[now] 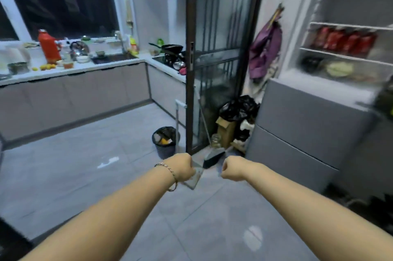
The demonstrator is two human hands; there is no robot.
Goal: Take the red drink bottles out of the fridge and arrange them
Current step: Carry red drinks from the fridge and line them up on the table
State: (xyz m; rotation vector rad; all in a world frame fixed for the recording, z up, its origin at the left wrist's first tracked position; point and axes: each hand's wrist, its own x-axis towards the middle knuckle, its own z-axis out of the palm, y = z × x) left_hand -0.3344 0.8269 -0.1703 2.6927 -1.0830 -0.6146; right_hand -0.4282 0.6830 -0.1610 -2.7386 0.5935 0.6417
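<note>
Bottles come first: the red drink bottles [344, 41] stand in a close row on the middle wire shelf of the open fridge [297, 124], at the right of the frame. They are blurred, so caps and labels cannot be read. They are probably full and chilled, which would make them stiff, fairly heavy for one hand, and perhaps damp and slippery. They look packed side by side, so the nearest end bottle seems the easiest start. A grip round its body or neck should work, drawing it forward rather than up, since another wire shelf sits just above.

Both hands are low in the centre of the frame and well apart from that shelf. The left hand [180, 167], with a bracelet at its wrist, and the right hand [231, 168] are each curled into a fist, and no object shows in either.

The desk [85, 68] runs along the upper left under a dark window. It is crowded with a tall red jug [49, 47], bowls and pans, so arranging space there looks tight. The grey tiled floor [74, 165] carries a lined bin [165, 141] near the glazed sliding door [212, 48]. Black bags [238, 107] are heaped beside the fridge.
</note>
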